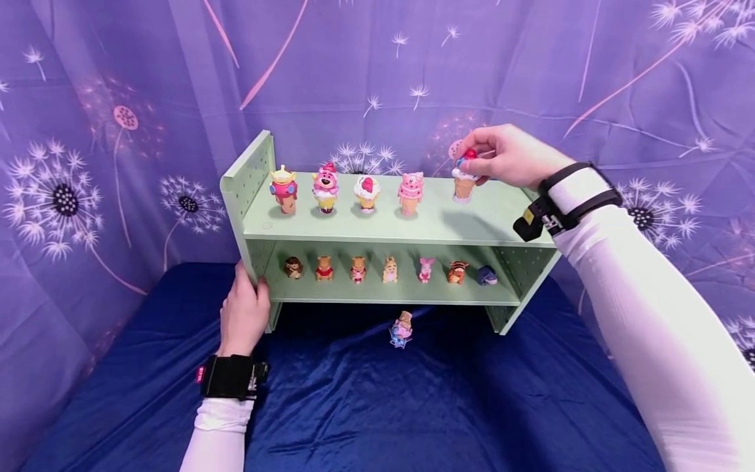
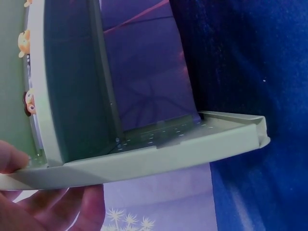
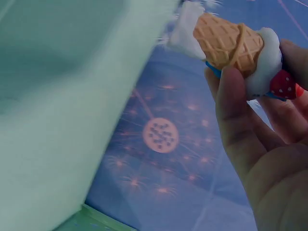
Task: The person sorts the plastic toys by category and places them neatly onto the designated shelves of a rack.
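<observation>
My right hand [image 1: 507,157] pinches an ice-cream-cone figurine [image 1: 463,189] by its top, above the right part of the green shelf's upper board [image 1: 442,226]. Its waffle cone [image 3: 228,43] points down in the head view, with white cream and a red strawberry at the fingers. My left hand [image 1: 244,311] grips the front edge of the shelf's left side panel [image 2: 159,156], thumb inside and fingers outside. Left of the held figurine stand an alien cone figurine [image 1: 284,190], a pink bear one [image 1: 326,187], a strawberry-topped one [image 1: 367,193] and a pink pig one [image 1: 410,193].
Along the lower board [image 1: 354,292] stands a row of several small animal figurines, from an owl [image 1: 293,267] to a blue donkey [image 1: 486,275]. Another cone figurine [image 1: 402,330] lies on the dark blue cloth [image 1: 366,406] below. A purple dandelion curtain [image 1: 366,59] hangs behind.
</observation>
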`<control>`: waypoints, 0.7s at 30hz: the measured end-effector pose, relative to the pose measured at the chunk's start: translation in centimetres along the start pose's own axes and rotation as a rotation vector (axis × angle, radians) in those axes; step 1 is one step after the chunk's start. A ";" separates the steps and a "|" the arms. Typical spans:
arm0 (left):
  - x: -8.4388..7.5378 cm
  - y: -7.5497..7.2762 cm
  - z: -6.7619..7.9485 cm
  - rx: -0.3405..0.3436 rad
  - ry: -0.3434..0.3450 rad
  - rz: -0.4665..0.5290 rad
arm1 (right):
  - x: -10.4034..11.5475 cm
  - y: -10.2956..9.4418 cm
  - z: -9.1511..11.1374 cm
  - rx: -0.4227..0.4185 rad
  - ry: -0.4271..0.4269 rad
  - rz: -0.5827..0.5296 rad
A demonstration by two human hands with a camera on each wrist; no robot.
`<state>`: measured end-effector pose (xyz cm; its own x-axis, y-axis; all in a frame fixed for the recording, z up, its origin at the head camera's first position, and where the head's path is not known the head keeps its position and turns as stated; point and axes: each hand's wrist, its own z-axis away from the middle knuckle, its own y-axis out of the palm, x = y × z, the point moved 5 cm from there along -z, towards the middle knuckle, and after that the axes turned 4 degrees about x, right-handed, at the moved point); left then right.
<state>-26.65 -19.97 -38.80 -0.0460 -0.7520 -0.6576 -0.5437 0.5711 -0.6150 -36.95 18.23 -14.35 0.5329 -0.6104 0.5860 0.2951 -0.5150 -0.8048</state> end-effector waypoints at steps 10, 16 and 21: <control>0.0 0.2 0.1 -0.014 0.002 0.002 | -1.4 2.1 -0.9 0.041 -0.012 0.095; 0.0 0.1 0.1 -0.016 0.007 0.002 | -1.9 2.3 -1.0 0.064 0.029 0.129; -0.1 0.0 0.1 -0.011 0.006 0.000 | -2.3 2.4 -1.0 0.074 0.059 0.129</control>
<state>-26.55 -19.85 -38.73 -0.0508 -0.7540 -0.6550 -0.5529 0.5674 -0.6102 -38.24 17.77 -17.49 0.5237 -0.7039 0.4799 0.2858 -0.3855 -0.8773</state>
